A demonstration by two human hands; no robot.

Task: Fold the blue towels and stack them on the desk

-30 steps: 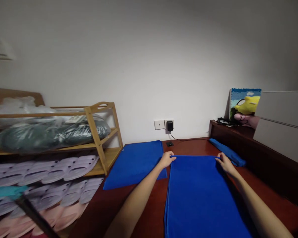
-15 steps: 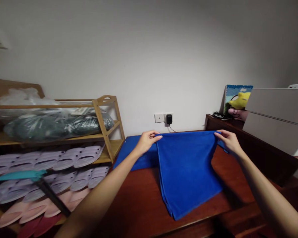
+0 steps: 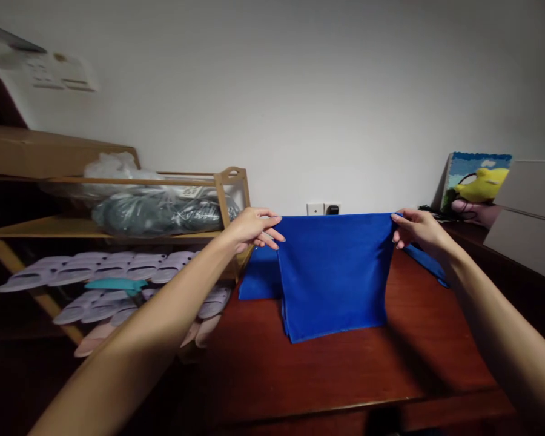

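Note:
A folded blue towel point(image 3: 333, 272) hangs in the air above the dark red wooden table point(image 3: 345, 369), its lower edge just over the tabletop. My left hand point(image 3: 254, 229) pinches its upper left corner. My right hand point(image 3: 418, 233) pinches its upper right corner. Both hands are closed on the cloth and hold it taut between them. Behind the hanging towel, a second blue towel point(image 3: 258, 275) lies flat on the table at the left. A rolled blue cloth point(image 3: 424, 260) lies on the table at the right, partly hidden by my right forearm.
A bamboo shelf point(image 3: 229, 206) at the left holds bagged goods and rows of lilac and pink slippers point(image 3: 118, 272). A wall socket with a black charger point(image 3: 331, 209) sits behind the table. A raised ledge at the right carries a yellow plush toy point(image 3: 481, 184) and grey boxes point(image 3: 527, 212).
Both hands have lifted the towel's far edge off the table, so it now hangs upright. The camera view has shifted right and lower.

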